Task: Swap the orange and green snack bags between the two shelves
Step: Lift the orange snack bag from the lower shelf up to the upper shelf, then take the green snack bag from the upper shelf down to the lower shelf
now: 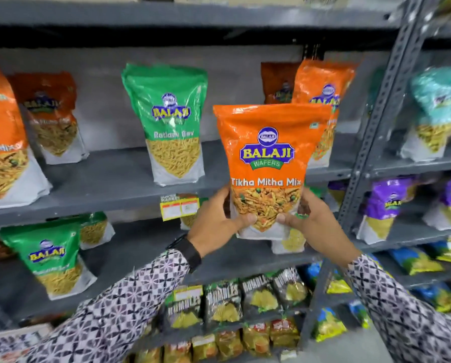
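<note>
Both hands hold one orange Tikha Mitha Mix bag (267,153) upright in front of the shelves, my left hand (219,218) on its lower left edge and my right hand (308,218) on its lower right. On the upper shelf (109,189) stand a green Ratlami Sev bag (170,124), orange bags at the left (1,142) and more orange bags (323,82) behind the held one. The lower shelf (145,247) carries a green bag (51,258) at the left and another green bag (289,239) mostly hidden behind the held bag.
A grey slotted upright (376,113) divides this rack from the right rack, which holds teal (436,111) and purple (386,205) bags. Black chip packets (224,302) fill the shelf below. A yellow price tag (179,206) hangs on the upper shelf's edge.
</note>
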Demonstrator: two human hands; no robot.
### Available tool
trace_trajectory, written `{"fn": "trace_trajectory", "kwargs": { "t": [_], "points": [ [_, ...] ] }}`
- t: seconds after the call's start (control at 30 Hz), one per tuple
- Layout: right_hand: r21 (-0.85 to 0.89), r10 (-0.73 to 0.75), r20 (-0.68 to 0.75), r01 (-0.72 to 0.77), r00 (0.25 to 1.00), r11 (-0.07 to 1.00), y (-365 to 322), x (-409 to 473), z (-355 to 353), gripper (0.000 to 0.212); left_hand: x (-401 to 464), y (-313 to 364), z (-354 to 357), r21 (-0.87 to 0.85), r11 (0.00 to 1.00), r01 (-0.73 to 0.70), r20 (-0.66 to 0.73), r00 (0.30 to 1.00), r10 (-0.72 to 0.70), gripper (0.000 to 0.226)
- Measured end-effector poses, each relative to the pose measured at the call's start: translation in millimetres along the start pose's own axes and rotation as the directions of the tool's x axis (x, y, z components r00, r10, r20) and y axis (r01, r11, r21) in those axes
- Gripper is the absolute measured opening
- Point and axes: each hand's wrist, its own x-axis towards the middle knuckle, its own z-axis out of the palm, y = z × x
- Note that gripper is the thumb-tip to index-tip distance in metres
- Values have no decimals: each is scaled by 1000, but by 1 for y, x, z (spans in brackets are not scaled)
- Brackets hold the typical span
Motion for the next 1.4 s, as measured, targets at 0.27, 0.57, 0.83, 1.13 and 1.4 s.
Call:
{"fn": "trace_trajectory", "kwargs": {
  "t": [0.27, 0.57, 0.83, 1.13, 1.4],
  "points": [
    [-7, -88, -78, 88, 993, 996, -36, 115, 7, 45, 106, 19, -26, 18, 1000, -2, -116, 993, 4, 69],
    [-147, -18, -89, 5, 996, 989, -25, 177, 16, 54, 170, 3, -17, 126, 987, 104, -124, 988, -88, 63],
    [-69, -14, -187, 1, 982, 998, -4, 182, 18, 73, 163, -7, -14, 21, 997, 73, -134, 989, -69, 68],
    [-69, -196, -267, 184, 944, 981, -53, 146, 70, 30, 88, -6, -86, 195, 978, -73, -420, 895, 150, 49],
    [-24, -49, 129, 52, 990, 998, -81, 164, 156, 103, 82, -43, -153, 42, 992, 121, -551, 831, -78, 73]
  ]
}}
